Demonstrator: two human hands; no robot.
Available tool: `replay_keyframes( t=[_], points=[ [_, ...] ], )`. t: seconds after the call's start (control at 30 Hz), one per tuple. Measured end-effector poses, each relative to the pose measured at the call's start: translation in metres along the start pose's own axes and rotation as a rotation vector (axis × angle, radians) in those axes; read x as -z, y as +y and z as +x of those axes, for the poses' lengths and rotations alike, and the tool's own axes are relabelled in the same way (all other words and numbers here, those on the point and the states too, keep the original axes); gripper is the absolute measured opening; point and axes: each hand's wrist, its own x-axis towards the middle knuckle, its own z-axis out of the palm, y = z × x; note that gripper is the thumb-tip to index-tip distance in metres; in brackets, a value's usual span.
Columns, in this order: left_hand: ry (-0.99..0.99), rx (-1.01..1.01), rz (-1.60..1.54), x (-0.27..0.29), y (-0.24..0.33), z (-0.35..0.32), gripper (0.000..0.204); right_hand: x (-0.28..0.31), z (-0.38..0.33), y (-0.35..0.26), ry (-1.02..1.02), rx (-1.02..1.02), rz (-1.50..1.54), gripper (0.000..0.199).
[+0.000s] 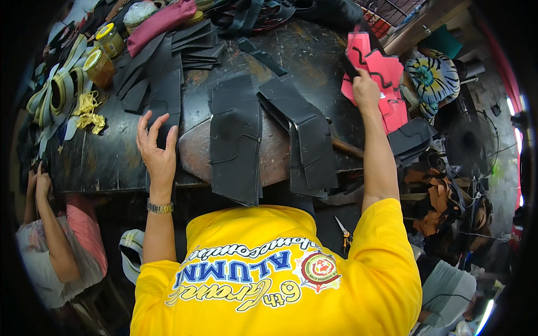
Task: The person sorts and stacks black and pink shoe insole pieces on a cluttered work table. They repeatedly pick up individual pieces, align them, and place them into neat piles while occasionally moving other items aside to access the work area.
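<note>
My left hand (156,140) is raised near the table's front edge, fingers apart and slightly curled, with nothing in it. It is beside a long black sheet piece (162,95) of the fanned pile. My right hand (366,89) reaches to the far right, closed on a dark narrow thing (351,66) whose kind I cannot make out. Under and around it lie overlapping pink cut pieces (386,75) with dark curved marks. Between my arms, a stack of black cut pieces (235,134) and a second, fanned black stack (311,148) rest across a worn slab (194,150), overhanging its near edge.
Two jars (99,68) and yellow cord (89,109) stand left, near striped bands (59,92). A wooden handle (347,148) pokes out beside the right stack. Scissors (343,232) lie below the table edge. Co-workers sit at left (61,246) and right (431,78); a fan (473,137) stands right.
</note>
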Motion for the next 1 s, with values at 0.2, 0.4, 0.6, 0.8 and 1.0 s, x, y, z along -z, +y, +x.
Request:
replay_keyframes(
  t=[0.2, 0.4, 0.6, 0.8, 1.0],
  points=[
    [0.073, -0.084, -0.295, 0.015, 0.039, 0.011, 0.025, 0.044, -0.030, -0.036, 0.387, 0.107, 0.908, 0.031],
    [0.032, -0.553, -0.331, 0.051, 0.121, 0.051, 0.035, 0.141, -0.082, -0.082, -0.156, 0.302, 1.485, 0.030],
    [-0.887, -0.316, -0.703, 0.076, 0.162, 0.053, 0.061, 0.171, -0.114, -0.114, -0.750, 0.565, 1.596, 0.030],
    [-0.975, 0.124, -0.962, 0.059, 0.134, 0.019, 0.038, 0.116, -0.073, -0.078, -0.519, 0.328, 1.196, 0.023],
    [-0.560, 0.289, -1.220, 0.047, 0.096, 0.005, 0.045, -0.018, 0.001, 0.024, -0.049, 0.388, -0.272, 0.082]
  ],
)
